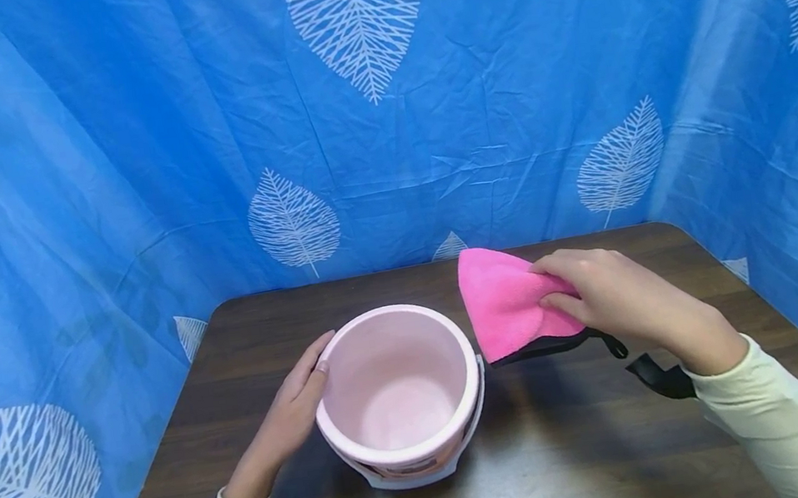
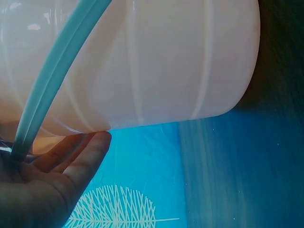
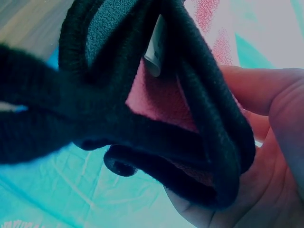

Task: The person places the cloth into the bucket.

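A pale pink bucket (image 1: 405, 453) stands upright on the table, and its inside looks bare down to the bottom. Its pale handle (image 1: 476, 415) hangs down along the outer side. My left hand (image 1: 297, 409) holds the bucket's left rim, thumb at the top edge. In the left wrist view the left fingers (image 2: 85, 156) lie against the outer wall, below the handle (image 2: 57, 71). My right hand (image 1: 597, 290) pinches a folded bright pink cloth (image 1: 504, 302) above the table, right of the bucket. Black edging (image 3: 223, 142) and a small white tag (image 3: 156, 50) show in the right wrist view.
The dark wooden table (image 1: 585, 452) reaches back to a blue curtain (image 1: 389, 174) with white leaf prints, which also hangs along both sides. A black loop (image 1: 614, 345) dangles from the cloth near the right wrist.
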### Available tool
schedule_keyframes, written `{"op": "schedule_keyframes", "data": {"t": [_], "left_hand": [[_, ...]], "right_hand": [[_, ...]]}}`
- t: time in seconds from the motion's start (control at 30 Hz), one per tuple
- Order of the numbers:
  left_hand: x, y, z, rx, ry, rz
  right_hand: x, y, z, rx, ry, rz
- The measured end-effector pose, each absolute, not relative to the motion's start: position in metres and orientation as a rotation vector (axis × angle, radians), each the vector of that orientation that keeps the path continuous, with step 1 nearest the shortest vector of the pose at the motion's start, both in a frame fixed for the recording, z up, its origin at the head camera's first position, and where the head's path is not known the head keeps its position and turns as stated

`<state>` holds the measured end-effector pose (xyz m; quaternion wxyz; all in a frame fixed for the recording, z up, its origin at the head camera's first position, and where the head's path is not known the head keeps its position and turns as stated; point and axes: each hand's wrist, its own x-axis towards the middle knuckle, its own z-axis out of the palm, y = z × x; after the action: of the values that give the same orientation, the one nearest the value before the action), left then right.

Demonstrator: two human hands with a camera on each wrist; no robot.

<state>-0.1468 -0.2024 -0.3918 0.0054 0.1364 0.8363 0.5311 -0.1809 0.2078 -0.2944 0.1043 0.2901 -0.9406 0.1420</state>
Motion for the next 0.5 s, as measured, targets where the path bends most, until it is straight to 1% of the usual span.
{"op": "schedule_keyframes", "data": {"t": [0.5], "left_hand": [[-0.145,-0.201,-0.390,0.427,2.630,1.659]], "right_hand": [[-0.181,0.194,-0.286,0.933,-2.731,0.442]]}}
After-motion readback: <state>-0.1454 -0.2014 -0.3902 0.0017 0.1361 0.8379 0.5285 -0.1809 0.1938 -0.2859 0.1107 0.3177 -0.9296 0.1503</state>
